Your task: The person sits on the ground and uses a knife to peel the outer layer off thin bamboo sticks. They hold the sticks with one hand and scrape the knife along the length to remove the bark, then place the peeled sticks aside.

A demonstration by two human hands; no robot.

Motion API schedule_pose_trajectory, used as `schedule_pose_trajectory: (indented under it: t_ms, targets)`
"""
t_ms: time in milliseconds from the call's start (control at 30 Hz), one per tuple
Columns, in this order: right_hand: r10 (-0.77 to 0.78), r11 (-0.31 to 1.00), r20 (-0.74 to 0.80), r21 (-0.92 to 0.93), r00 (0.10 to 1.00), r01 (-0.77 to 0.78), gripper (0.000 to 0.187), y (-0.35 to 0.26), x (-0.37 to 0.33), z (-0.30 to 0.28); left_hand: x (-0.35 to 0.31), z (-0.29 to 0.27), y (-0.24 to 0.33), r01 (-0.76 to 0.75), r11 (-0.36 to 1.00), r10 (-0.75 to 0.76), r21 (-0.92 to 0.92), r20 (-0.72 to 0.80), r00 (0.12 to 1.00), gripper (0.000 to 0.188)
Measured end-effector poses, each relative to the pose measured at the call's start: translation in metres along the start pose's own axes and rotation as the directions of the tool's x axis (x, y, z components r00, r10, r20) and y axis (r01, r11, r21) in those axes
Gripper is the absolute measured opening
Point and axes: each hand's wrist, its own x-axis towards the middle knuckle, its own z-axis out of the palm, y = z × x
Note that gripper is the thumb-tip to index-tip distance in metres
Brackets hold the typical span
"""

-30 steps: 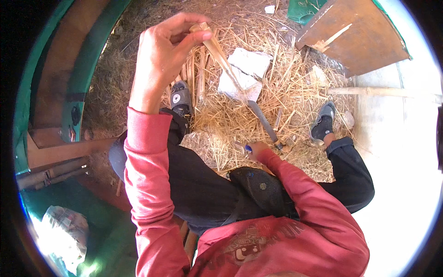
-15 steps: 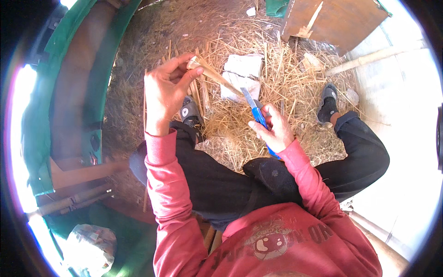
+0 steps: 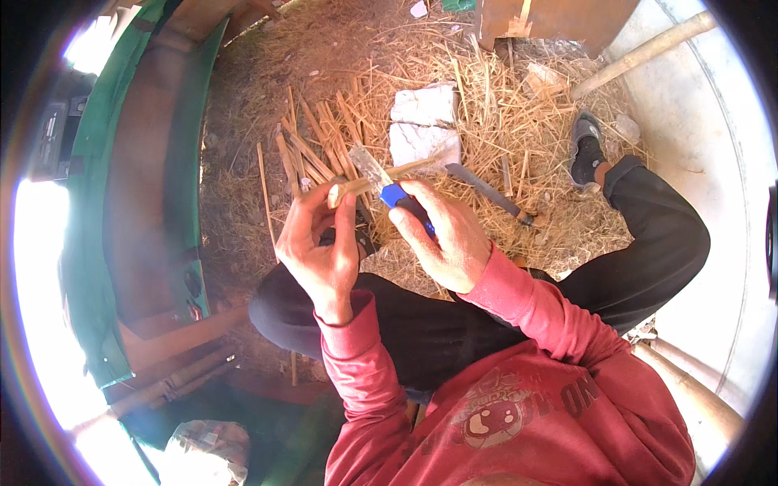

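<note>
My left hand [image 3: 322, 251] is closed, pinching one end of a pale bamboo strip [image 3: 354, 186] between thumb and fingers. From there the strip runs right toward two white stone blocks [image 3: 425, 146] on the ground. My right hand [image 3: 448, 235] grips the blue and dark handle of a utility knife [image 3: 395, 195]. Its blade points up and left, lying across the strip close to my left fingers; whether it cuts in cannot be told. Beyond my right hand lies a long dark-bladed knife [image 3: 490, 193] on the shavings.
Several split bamboo pieces [image 3: 324, 142] lie past my left hand, and straw-like shavings [image 3: 502, 121] cover the ground. A bamboo pole [image 3: 640, 57] leans against the pale sheet at right. A brown board [image 3: 559, 23] stands at the back. A clear plastic bag [image 3: 207, 454] sits lower left.
The knife has moved left and up, from the strip's far part to near its held end. My left hand has come lower and right. The dark-bladed knife on the ground now shows.
</note>
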Motion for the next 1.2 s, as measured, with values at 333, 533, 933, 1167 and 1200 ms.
schedule_pose_trajectory:
  t_ms: [333,533,933,1167,1200]
  targets:
    - [0.078,0.975,0.161,-0.219,0.984,-0.042,0.028,-0.010,-0.004,0.016,-0.007,-0.005,0.002,0.037,0.999,-0.038,0.025,0.029,0.999,0.015]
    - [0.092,0.965,0.175,-0.257,0.980,-0.045,0.026,0.002,-0.013,0.033,-0.014,-0.009,-0.002,0.029,0.999,-0.030,0.046,0.016,0.999,0.014]
    - [0.356,0.861,0.113,-0.426,0.928,-0.278,0.023,0.141,-0.035,-0.009,-0.022,-0.007,-0.026,0.083,0.996,-0.087,-0.035,-0.126,0.988,0.016]
    - [0.439,0.870,0.070,-0.282,0.896,-0.404,0.023,0.137,-0.028,-0.016,0.013,0.007,-0.017,0.101,0.993,-0.115,-0.065,-0.251,0.961,0.028]
    - [0.428,0.877,0.072,-0.274,0.901,-0.395,0.023,0.140,-0.033,-0.016,0.019,0.007,-0.019,0.156,0.985,-0.137,0.067,-0.232,0.963,0.036]
